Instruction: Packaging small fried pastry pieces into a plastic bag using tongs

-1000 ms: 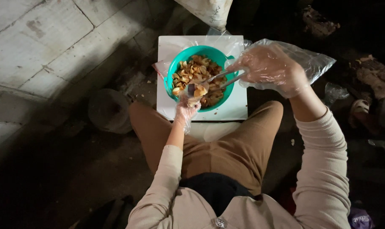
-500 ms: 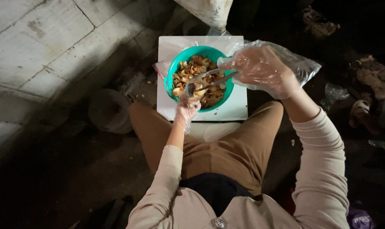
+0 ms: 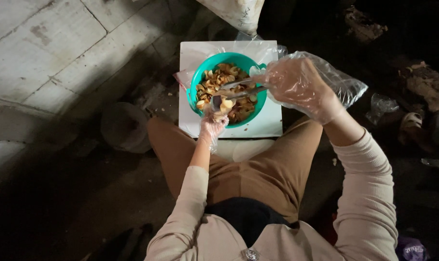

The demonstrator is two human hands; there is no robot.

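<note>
On the white square board point(image 3: 258, 126), the round teal plastic bowl point(image 3: 196, 82) is nearly full of tan shell pieces point(image 3: 218, 78). At 3 o'clock, the gloved right hand point(image 3: 297, 87) grasps metal tongs point(image 3: 239, 89); the gloved left hand point(image 3: 213, 121) pinches one piece at the 6 o'clock rim. Most pieces remain unhandled.

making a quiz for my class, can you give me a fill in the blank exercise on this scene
1. The snack pieces lie in a round bowl whose colour is ____.
2. The right hand grips metal ____ over the bowl.
3. Both hands wear clear ____ gloves; the left hand holds one piece.
4. The bowl rests on a square ____ board.

Missing words: teal; tongs; plastic; white
</note>
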